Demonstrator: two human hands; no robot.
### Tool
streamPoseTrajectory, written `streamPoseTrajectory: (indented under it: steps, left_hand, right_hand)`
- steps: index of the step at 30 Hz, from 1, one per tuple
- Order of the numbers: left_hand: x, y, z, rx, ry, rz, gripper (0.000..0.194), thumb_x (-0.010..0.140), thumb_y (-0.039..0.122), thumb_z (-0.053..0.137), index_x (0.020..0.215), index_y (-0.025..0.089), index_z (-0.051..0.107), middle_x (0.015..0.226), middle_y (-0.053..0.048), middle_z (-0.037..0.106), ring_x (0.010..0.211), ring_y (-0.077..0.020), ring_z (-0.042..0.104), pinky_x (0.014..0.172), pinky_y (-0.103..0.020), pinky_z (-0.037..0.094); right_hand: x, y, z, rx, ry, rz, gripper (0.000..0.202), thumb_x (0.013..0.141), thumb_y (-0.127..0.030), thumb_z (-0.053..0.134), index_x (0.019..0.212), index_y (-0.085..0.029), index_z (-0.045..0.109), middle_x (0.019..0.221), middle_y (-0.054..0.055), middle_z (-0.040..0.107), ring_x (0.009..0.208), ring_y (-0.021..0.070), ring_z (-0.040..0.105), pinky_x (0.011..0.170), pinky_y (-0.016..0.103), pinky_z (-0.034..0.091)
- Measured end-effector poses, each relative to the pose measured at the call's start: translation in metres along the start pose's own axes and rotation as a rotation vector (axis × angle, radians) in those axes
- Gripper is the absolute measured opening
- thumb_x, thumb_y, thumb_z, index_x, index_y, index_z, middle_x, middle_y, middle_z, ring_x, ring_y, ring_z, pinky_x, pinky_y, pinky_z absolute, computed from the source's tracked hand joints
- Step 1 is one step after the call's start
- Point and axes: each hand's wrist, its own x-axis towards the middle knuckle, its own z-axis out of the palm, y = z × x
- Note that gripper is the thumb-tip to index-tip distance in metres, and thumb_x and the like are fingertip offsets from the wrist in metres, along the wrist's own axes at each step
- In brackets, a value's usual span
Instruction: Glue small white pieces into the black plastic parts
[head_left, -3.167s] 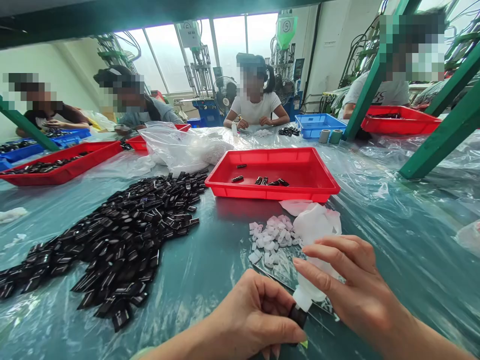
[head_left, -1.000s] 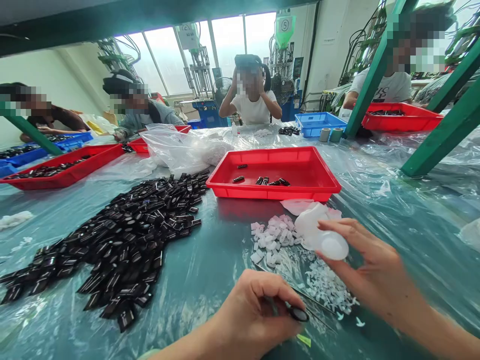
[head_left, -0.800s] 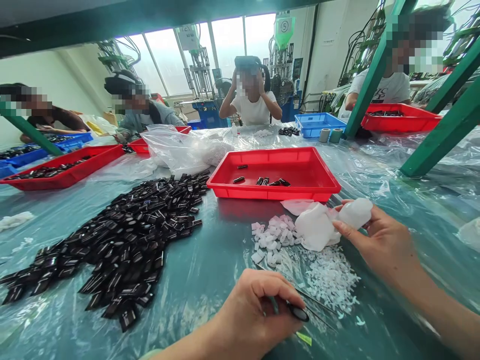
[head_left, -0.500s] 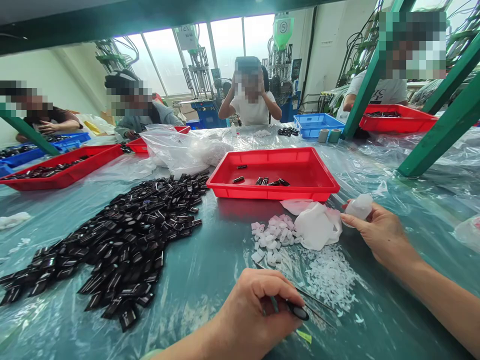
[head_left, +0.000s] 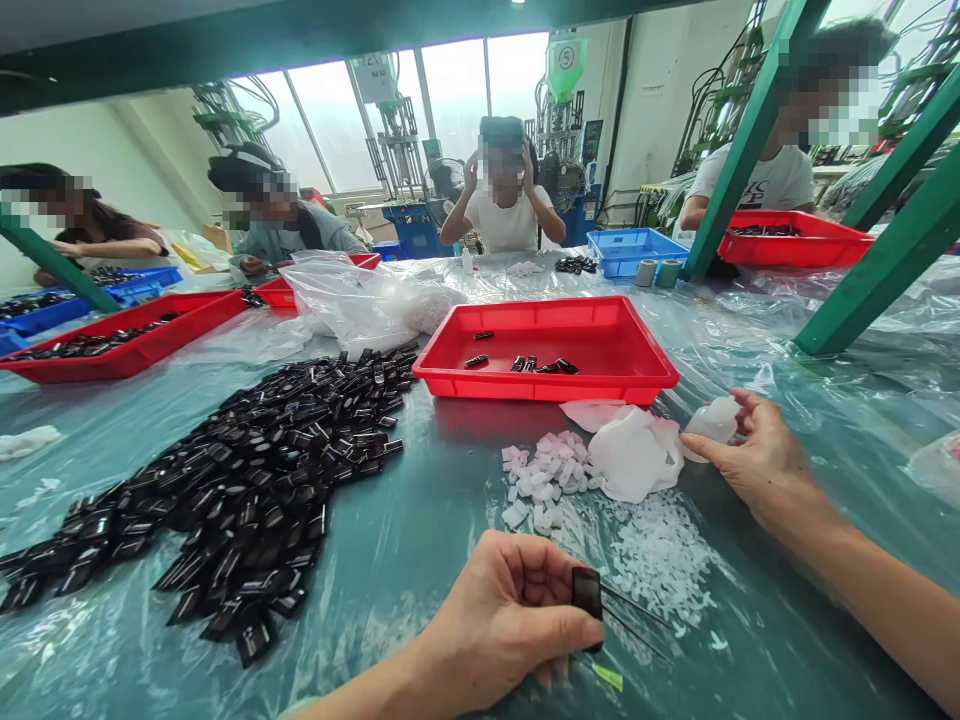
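Above the film-covered table (head_left: 420, 520), a left hand (head_left: 517, 610) pinches a black piece (head_left: 586, 606) and a right hand (head_left: 772, 460) is at a white bottle (head_left: 716, 418)

At the near edge, low and just right of centre, the left forearm (head_left: 382, 685) slants in from below, and its hand bends rightward with the knuckles up. The thumb lies straight along the near side; the other fingers curl in behind. Between them, in a narrow pinch, the black piece stands upright, its dark, glossy broad face turned toward the wearer. Whether the hand rests on the table cannot be told.

Farther off to the right, the right forearm (head_left: 877, 580) reaches up from the lower corner, the hand pointing leftward and away. Its thumb stretches along the near side of the bottle and its fingers bend at the other side, the space between them about as wide as the bottle. Whether they press on it cannot be told.

Just beyond the left hand, two thin metal prongs (head_left: 637, 605) point to the lower right, beside a scatter of white scraps (head_left: 664, 560). A crumpled white bag (head_left: 637, 455) lies left of the bottle, with pink-tinged chips (head_left: 551, 475) next to it. Behind these stands a red tray (head_left: 544, 387); a large heap of black parts (head_left: 240, 480) spreads to the left.
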Motion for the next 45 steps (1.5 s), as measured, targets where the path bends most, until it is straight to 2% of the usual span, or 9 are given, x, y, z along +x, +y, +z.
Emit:
streamPoseTrajectory:
  steps: [4,7,10,15,19,31,38,41,45]
  left_hand:
    - [0.001,-0.001,-0.001,0.034,0.011,0.016,0.026,0.054,0.025,0.076,0.069,0.01,0.06,0.047,0.004,0.052,0.037,-0.0059,0.045,0.034,-0.015,0.037]
    - [0.002,-0.004,-0.003,0.104,0.057,0.033,0.02,0.058,0.021,0.071,0.07,0.011,0.059,0.046,0.005,0.05,0.038,-0.0061,0.044,0.036,-0.016,0.037]
    - [0.004,-0.007,-0.005,0.153,0.097,0.044,0.017,0.059,0.017,0.068,0.072,0.012,0.059,0.045,0.005,0.049,0.037,-0.0056,0.04,0.036,-0.016,0.034]
    - [0.005,-0.01,-0.003,0.219,0.108,0.076,0.012,0.058,0.012,0.065,0.069,0.011,0.061,0.052,0.003,0.053,0.041,-0.0054,0.041,0.041,-0.017,0.031]
    - [0.004,-0.011,-0.002,0.292,0.102,0.07,0.012,0.059,0.011,0.062,0.071,0.011,0.063,0.05,0.004,0.05,0.042,-0.0066,0.042,0.043,-0.019,0.031]
    - [0.006,-0.017,-0.001,0.345,0.099,0.109,0.012,0.06,0.011,0.062,0.071,0.012,0.063,0.053,0.004,0.049,0.049,-0.0073,0.041,0.047,-0.018,0.031]
    - [0.005,-0.016,-0.002,0.362,0.094,0.122,0.01,0.06,0.012,0.063,0.071,0.012,0.063,0.055,0.004,0.05,0.05,-0.0068,0.042,0.047,-0.017,0.032]
    - [0.005,-0.017,-0.002,0.36,0.093,0.129,0.01,0.061,0.012,0.063,0.071,0.013,0.063,0.054,0.005,0.05,0.048,-0.0061,0.042,0.047,-0.017,0.032]
    - [0.005,-0.017,-0.003,0.363,0.087,0.133,0.011,0.062,0.012,0.063,0.072,0.013,0.064,0.054,0.005,0.05,0.047,-0.0061,0.042,0.047,-0.017,0.032]
  right_hand:
    - [0.004,-0.036,-0.013,-0.116,0.13,0.028,0.075,0.071,-0.034,0.07,0.133,-0.012,0.033,0.12,0.022,0.045,0.109,0.0398,0.044,0.069,0.044,0.043]
    - [-0.004,-0.074,-0.018,-0.078,0.022,-0.117,0.051,0.076,-0.024,0.065,0.123,-0.019,0.046,0.119,0.015,0.049,0.109,0.0331,0.046,0.08,0.044,0.042]
    - [-0.018,-0.102,-0.014,0.076,-0.258,-0.355,0.015,0.083,-0.014,0.054,0.095,-0.021,0.059,0.092,0.005,0.061,0.087,0.0199,0.057,0.075,0.034,0.046]
    - [-0.031,-0.106,0.004,0.103,-0.499,-0.453,0.017,0.087,-0.011,0.044,0.09,-0.019,0.06,0.085,0.004,0.064,0.082,0.0174,0.056,0.073,0.031,0.047]
    - [-0.031,-0.098,0.013,-0.001,-0.574,-0.396,0.021,0.087,-0.012,0.044,0.099,-0.018,0.06,0.094,0.007,0.064,0.091,0.023,0.055,0.077,0.039,0.045]
    - [-0.028,-0.094,0.014,0.018,-0.658,-0.207,0.014,0.079,-0.007,0.048,0.078,-0.017,0.058,0.077,0.004,0.059,0.08,0.0237,0.053,0.069,0.039,0.04]
    - [-0.027,-0.102,0.003,0.223,-0.569,-0.127,0.013,0.088,-0.017,0.043,0.093,-0.017,0.056,0.088,0.005,0.058,0.078,0.0175,0.055,0.068,0.031,0.044]
    - [-0.03,-0.107,-0.004,0.317,-0.581,-0.081,0.013,0.088,-0.021,0.046,0.088,-0.018,0.058,0.082,0.004,0.059,0.07,0.015,0.057,0.062,0.027,0.047]
    - [-0.035,-0.118,-0.009,0.659,-0.73,0.244,0.011,0.081,-0.026,0.057,0.083,-0.018,0.065,0.078,0.003,0.06,0.066,0.0147,0.061,0.06,0.025,0.052]
